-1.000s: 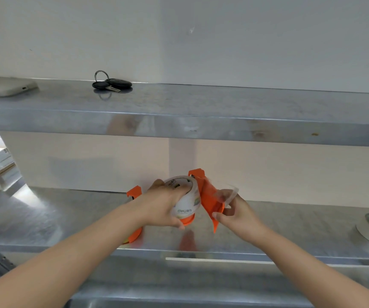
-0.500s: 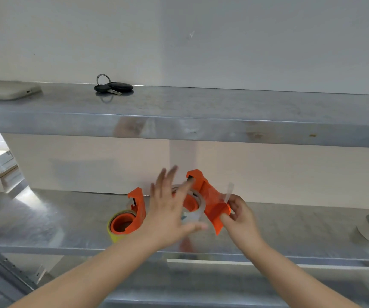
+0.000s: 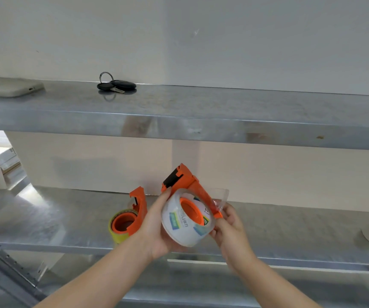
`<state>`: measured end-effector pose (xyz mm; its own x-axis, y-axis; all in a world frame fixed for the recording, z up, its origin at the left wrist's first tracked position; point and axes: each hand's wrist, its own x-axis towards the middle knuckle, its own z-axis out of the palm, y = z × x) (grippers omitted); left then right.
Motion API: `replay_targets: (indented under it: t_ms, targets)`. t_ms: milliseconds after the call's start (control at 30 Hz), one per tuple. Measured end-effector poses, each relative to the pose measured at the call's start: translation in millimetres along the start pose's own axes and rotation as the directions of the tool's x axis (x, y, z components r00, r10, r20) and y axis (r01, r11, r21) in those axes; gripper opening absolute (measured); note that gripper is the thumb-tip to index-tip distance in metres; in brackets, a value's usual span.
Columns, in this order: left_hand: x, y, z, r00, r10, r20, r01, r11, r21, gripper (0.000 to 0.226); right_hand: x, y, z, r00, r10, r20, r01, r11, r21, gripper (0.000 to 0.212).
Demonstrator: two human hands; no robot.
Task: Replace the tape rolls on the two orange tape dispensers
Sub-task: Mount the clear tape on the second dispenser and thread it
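Both forearms reach forward over the lower shelf (image 3: 46, 223). The left hand (image 3: 157, 227) cups the clear tape roll (image 3: 179, 223) seated on an orange dispenser (image 3: 185, 181); the right hand (image 3: 230, 227) pinches the dispenser's lower end. The second dispenser (image 3: 132, 216) stands on the shelf, left.

Two galvanised metal shelves (image 3: 201, 127) against plain white wall (image 3: 179, 36); even light.

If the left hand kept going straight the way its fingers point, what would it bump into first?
Its fingers already wrap the clear tape roll on the held orange dispenser. Past that, the left hand would probably meet the back wall, though depth is unclear.
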<state>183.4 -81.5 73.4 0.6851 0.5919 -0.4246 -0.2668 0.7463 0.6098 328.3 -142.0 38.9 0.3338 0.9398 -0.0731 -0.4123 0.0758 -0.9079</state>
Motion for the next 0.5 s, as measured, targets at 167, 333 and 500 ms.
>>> replay_targets:
  t_ms: [167,333,500]
  targets:
    - [-5.4,-13.2,-5.6,0.982,0.096,0.165,-0.090,0.995,-0.042,0.061,-2.5,-2.0,4.2,0.999,-0.043,0.002,0.043,0.995,-0.095,0.010]
    - [-9.9,-22.9,-7.8,0.977,0.148,0.155,-0.164,0.982,0.093,0.062,5.3,-15.4,2.7,0.947,-0.322,-0.004,0.285,0.845,-0.452,0.008]
    - [-15.9,-20.2,-16.9,0.989,0.061,0.138,-0.091,0.971,0.223,0.046,18.1,-67.8,-0.8,0.786,-0.379,0.490,0.618,0.454,-0.642,0.006]
